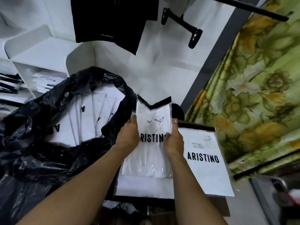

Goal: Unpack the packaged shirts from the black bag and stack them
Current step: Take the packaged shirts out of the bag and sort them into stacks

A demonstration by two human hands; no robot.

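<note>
A large black bag point(40, 153) lies open at the left, with several white packaged shirts point(90, 117) inside it. I hold one clear-wrapped white shirt package point(151, 153), printed ARISTINO, upright between both hands. My left hand point(129, 135) grips its left edge and my right hand point(172, 142) grips its right edge, bending it slightly inward. Under it lies another flat white package point(142, 185). A further ARISTINO package point(206, 161) lies flat just to the right.
White shelving point(37, 62) with more packed garments stands at the back left. Black garments point(113, 20) and a black hanger point(181, 25) hang above. A floral green curtain point(253, 88) fills the right side. A grey container point(267, 197) sits at the lower right.
</note>
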